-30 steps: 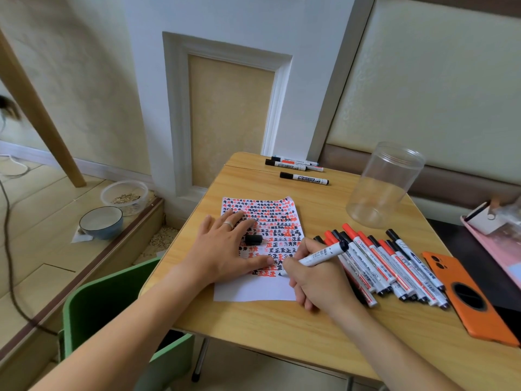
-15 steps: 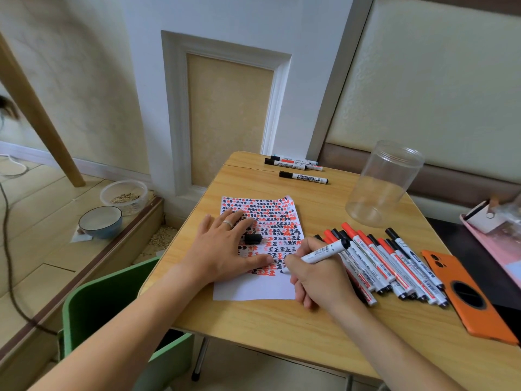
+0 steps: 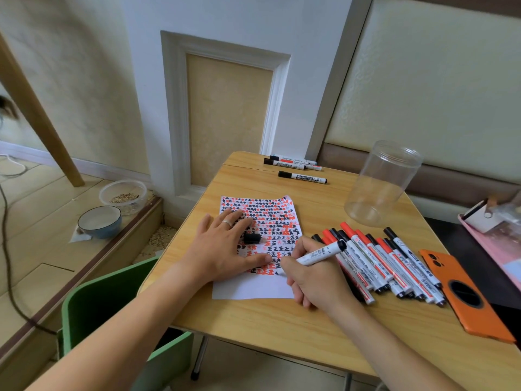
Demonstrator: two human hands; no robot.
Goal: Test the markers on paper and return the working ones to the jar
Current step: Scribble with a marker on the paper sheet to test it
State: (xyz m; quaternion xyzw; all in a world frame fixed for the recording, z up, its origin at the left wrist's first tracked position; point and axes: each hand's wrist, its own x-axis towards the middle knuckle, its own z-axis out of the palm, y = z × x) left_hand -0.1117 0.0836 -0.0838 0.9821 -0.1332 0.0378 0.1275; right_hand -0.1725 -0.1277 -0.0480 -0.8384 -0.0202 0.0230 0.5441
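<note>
- The white sheet of paper (image 3: 253, 287), thick with red and black marks, lies flat on the smooth wood-grain worktop (image 3: 282, 320).
- The left hand (image 3: 222, 246) presses flat on the paper, fingers straight, beside a small black cylindrical cap (image 3: 251, 238).
- The right hand (image 3: 315, 275) grips a white plastic marker with black end (image 3: 318, 253), tip on the paper.
- Right of the paper lies a row of red- and black-capped markers (image 3: 377, 263); beyond it stands an empty clear plastic jar (image 3: 380, 184).
</note>
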